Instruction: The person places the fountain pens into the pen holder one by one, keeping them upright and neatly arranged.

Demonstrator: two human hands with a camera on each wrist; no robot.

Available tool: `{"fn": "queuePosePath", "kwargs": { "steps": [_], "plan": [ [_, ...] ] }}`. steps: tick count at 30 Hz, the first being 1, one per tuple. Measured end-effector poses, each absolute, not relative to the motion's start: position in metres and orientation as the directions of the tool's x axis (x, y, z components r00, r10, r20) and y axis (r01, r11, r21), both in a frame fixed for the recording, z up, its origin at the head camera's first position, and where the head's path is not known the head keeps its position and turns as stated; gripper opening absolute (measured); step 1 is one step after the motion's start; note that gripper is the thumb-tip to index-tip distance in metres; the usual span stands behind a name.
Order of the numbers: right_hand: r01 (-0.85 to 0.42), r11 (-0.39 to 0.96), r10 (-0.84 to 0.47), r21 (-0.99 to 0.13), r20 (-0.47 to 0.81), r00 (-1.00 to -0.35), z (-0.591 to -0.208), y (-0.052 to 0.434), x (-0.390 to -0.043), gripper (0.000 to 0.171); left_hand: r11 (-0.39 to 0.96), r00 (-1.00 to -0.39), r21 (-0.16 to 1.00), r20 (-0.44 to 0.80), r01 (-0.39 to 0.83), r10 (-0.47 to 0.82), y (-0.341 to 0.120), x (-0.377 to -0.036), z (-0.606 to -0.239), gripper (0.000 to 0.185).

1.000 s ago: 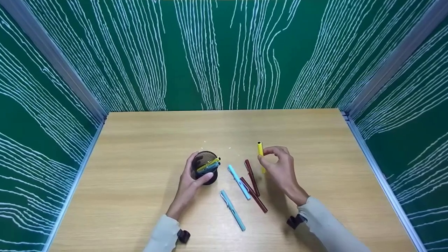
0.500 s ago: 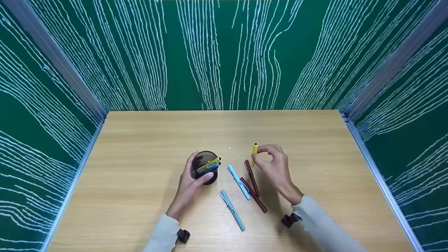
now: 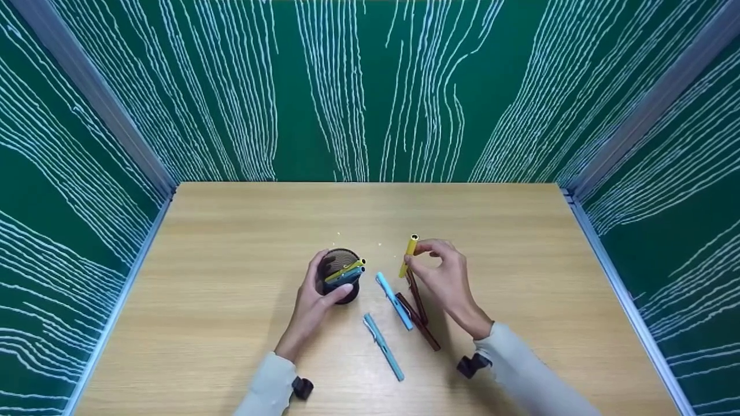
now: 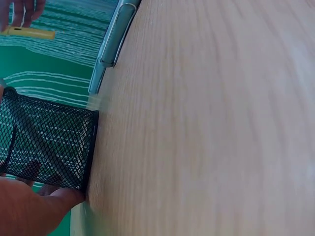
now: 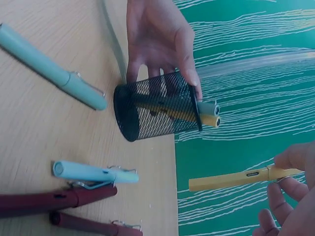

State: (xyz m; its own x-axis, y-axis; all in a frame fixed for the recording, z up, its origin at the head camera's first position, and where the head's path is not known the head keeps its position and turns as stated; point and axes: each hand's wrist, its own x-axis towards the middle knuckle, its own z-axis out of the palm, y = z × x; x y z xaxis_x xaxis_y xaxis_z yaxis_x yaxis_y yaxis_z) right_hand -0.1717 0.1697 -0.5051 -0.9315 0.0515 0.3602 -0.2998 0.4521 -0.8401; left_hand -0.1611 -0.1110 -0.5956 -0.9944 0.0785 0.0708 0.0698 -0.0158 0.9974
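- Nearest the person, a loose teal pen [image 3: 384, 348] lies on the tabletop [image 3: 231, 231], its clip end pointing away and leftward.
- A little farther, two dark red pens [image 3: 421, 325] lie close together, and a light blue pen [image 3: 394, 301] lies beside them, between the two hands. All slant much like the teal one.
- The left hand [image 3: 309, 306] grips a black mesh cup [image 5: 147, 125] round its side, thumb toward the right hand. The cup stands on the tabletop, mouth up.
- Inside the cup, a second yellow pen [image 3: 347, 269] and a dark teal pen [image 3: 346, 278] lean toward the right hand, their ends poking past the rim.
- The right hand [image 3: 448, 277] pinches a yellow pen [image 3: 410, 251] near its upper, clip end, clear of the tabletop.
- The key relation: the cup's mouth lies to the left of that pen and slightly nearer the person, across a gap. The pen's long axis is close to upright, roughly in line with the cup's own. Whether its lower end clears the rim cannot be told.
- Farthest, a green wall [image 3: 387, 86] with wavy white lines.
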Motion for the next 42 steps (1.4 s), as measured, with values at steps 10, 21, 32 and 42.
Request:
{"fn": "queuePosePath", "kwargs": {
  "steps": [10,21,32,42],
  "plan": [
    [-0.283,0.418,0.031,-0.863,0.325,-0.945,-0.498,0.159,-0.167,0.011,-0.003,-0.994,0.996,0.086,0.086,0.073,-0.11,-0.164,-0.595,0.093],
    [-0.261,0.371,0.018,-0.891,0.288,-0.958,-0.49,0.152,-0.169,0.011,0.014,-0.993,0.995,0.095,0.097,0.065,-0.108,-0.165,-0.596,0.093],
    [-0.22,0.32,0.017,-0.921,0.238,-0.971,-0.478,0.149,-0.177,0.014,0.002,-0.993,0.996,0.092,0.093,0.072,-0.109,-0.163,-0.597,0.092],
    [-0.206,0.255,0.014,-0.945,0.217,-0.976,-0.474,0.133,-0.184,0.013,0.026,-0.995,0.997,0.075,0.077,0.07,-0.111,-0.162,-0.596,0.093]
  ]
}}
